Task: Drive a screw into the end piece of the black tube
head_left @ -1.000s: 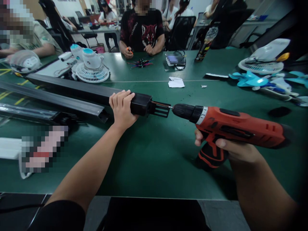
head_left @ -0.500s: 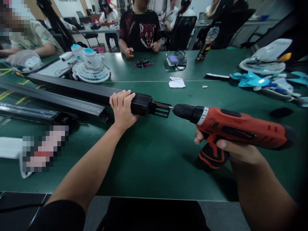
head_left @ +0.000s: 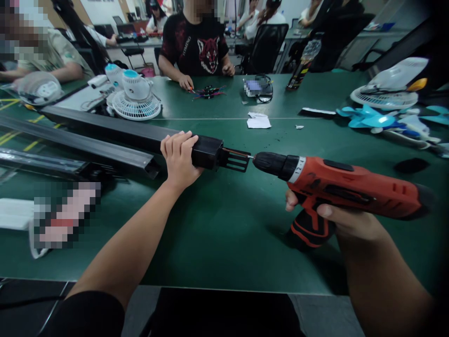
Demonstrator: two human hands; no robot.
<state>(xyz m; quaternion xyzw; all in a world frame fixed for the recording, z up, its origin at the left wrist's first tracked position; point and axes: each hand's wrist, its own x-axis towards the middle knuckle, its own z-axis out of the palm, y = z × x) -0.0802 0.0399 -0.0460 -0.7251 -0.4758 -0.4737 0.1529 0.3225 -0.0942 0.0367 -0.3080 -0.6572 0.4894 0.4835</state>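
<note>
Across a green surface [head_left: 224,243] lies a long black beam [head_left: 133,131], clasped close to one end by a person's left hand [head_left: 180,159]. Beyond that end, the right hand [head_left: 351,222] grips a red drill [head_left: 354,182], its bit [head_left: 251,157] pointed toward the slotted bracket [head_left: 242,154] protruding there.

In view are one red drill [head_left: 343,180], one slotted black plate [head_left: 236,161], three long dark beams [head_left: 122,132] (counting the gripped one), and one dark-labelled bottle [head_left: 299,72].
</note>
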